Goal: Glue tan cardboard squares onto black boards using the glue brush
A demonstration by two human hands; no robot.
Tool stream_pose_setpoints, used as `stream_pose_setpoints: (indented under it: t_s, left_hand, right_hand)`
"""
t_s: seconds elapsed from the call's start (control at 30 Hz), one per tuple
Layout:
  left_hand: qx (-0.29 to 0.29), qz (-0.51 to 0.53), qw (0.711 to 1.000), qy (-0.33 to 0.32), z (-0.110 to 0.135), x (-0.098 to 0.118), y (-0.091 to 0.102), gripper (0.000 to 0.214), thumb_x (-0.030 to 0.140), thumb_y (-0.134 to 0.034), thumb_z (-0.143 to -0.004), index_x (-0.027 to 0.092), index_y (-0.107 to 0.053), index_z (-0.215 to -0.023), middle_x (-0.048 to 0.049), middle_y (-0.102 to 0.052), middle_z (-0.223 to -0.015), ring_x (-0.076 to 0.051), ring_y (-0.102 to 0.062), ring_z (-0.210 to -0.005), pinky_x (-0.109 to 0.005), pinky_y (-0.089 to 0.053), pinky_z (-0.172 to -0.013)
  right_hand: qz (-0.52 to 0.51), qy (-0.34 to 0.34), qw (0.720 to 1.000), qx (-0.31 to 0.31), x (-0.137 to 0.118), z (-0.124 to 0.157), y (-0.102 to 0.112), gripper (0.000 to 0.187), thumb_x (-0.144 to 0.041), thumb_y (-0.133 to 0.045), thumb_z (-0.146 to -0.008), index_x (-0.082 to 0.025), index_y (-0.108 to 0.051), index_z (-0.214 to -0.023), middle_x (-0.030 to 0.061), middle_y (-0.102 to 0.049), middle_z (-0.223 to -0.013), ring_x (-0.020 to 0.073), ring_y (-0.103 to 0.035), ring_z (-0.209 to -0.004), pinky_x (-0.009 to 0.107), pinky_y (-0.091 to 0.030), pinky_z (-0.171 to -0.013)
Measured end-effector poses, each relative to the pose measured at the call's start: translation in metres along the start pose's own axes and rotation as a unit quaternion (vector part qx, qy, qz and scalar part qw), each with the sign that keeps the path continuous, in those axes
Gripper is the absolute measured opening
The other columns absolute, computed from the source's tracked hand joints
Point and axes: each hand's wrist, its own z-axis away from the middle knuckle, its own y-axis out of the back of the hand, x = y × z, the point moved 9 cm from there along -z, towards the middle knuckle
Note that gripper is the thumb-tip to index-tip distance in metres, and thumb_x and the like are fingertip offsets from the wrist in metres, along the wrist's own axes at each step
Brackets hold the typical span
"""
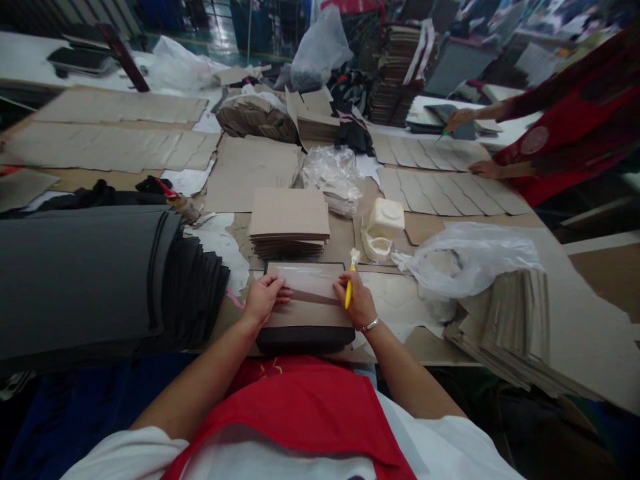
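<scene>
My left hand (266, 298) pinches the left end of a pale, shiny strip (310, 280), thumb on top. My right hand (356, 300) is at the strip's other end, with a yellow-handled brush (349, 293) held in its fingers, bristles pointing away from me. Under the strip lies a tan cardboard sheet (305, 315) on a dark grey sheet (305, 337) whose border shows along the near and far edges. Whether the strip is separate or a wet face of the cardboard, I cannot tell.
Beyond my hands stands a stack of cardboard pieces (290, 213), beside a cut-open cream plastic container (383, 227). Folded dark sheets (85, 273) fill the left; more cardboard (510, 320) and a plastic bag (470, 257) lie right. A co-worker in red (575, 127) brushes laid-out pieces.
</scene>
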Motion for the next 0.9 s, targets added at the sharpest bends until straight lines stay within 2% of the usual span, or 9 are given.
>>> stream_pose_setpoints:
  t_s: [0.1,0.2,0.3,0.4,0.53,0.9]
  left_hand:
    - [0.01,-0.175,0.983,-0.048,-0.008,0.011,0.013,0.027,0.041,-0.056,-0.072,0.015,-0.055,-0.074,0.0003,-0.06,-0.063,-0.01,-0.056,-0.047,-0.018,-0.039,-0.04]
    - [0.04,-0.338,0.934,-0.105,-0.014,0.03,0.022,0.028,0.041,-0.051,-0.075,0.016,-0.057,-0.065,0.0016,-0.055,-0.053,-0.01,-0.051,-0.045,-0.02,-0.035,-0.044]
    - [0.076,-0.435,0.885,-0.146,-0.019,0.046,0.026,0.028,0.038,-0.05,-0.076,0.016,-0.058,-0.061,0.0004,-0.056,-0.054,-0.012,-0.052,-0.054,-0.023,-0.035,-0.053]
    - [0.09,-0.463,0.87,-0.146,-0.025,0.048,0.028,0.029,0.038,-0.049,-0.077,0.016,-0.061,-0.063,-0.001,-0.059,-0.059,-0.013,-0.052,-0.06,-0.025,-0.034,-0.058]
    - [0.099,-0.465,0.867,-0.148,-0.031,0.045,0.03,0.031,0.041,-0.048,-0.078,0.016,-0.062,-0.065,-0.0017,-0.061,-0.062,-0.014,-0.053,-0.062,-0.025,-0.033,-0.059]
    - [0.108,-0.498,0.851,-0.127,-0.04,0.041,0.03,0.031,0.041,-0.048,-0.081,0.017,-0.063,-0.066,-0.0022,-0.062,-0.064,-0.015,-0.055,-0.064,-0.025,-0.034,-0.058]
  right_hand:
    - [0.047,-0.017,0.998,0.025,0.008,-0.017,-0.002,0.026,-0.037,-0.049,-0.085,-0.017,-0.048,-0.101,0.008,-0.066,-0.081,0.0193,-0.064,-0.069,0.03,-0.048,-0.061]
    - [0.091,-0.01,0.996,0.022,0.01,-0.034,-0.012,0.027,-0.036,-0.05,-0.084,-0.015,-0.049,-0.101,0.0099,-0.065,-0.083,0.0211,-0.063,-0.071,0.032,-0.046,-0.063]
    - [0.123,0.003,0.992,0.012,0.01,-0.046,-0.022,0.027,-0.034,-0.051,-0.085,-0.014,-0.049,-0.103,0.0107,-0.065,-0.085,0.0221,-0.062,-0.074,0.033,-0.045,-0.065]
    - [0.139,0.005,0.99,0.016,0.01,-0.053,-0.028,0.027,-0.034,-0.049,-0.086,-0.014,-0.05,-0.105,0.0103,-0.065,-0.084,0.0218,-0.062,-0.074,0.032,-0.044,-0.065]
    - [0.157,0.004,0.987,0.026,0.012,-0.057,-0.031,0.027,-0.035,-0.048,-0.086,-0.015,-0.051,-0.104,0.01,-0.065,-0.084,0.021,-0.061,-0.072,0.03,-0.042,-0.063]
    - [0.184,-0.016,0.983,0.002,0.018,-0.06,-0.044,0.028,-0.035,-0.046,-0.088,-0.016,-0.052,-0.107,0.0107,-0.064,-0.086,0.0218,-0.06,-0.076,0.03,-0.042,-0.063]
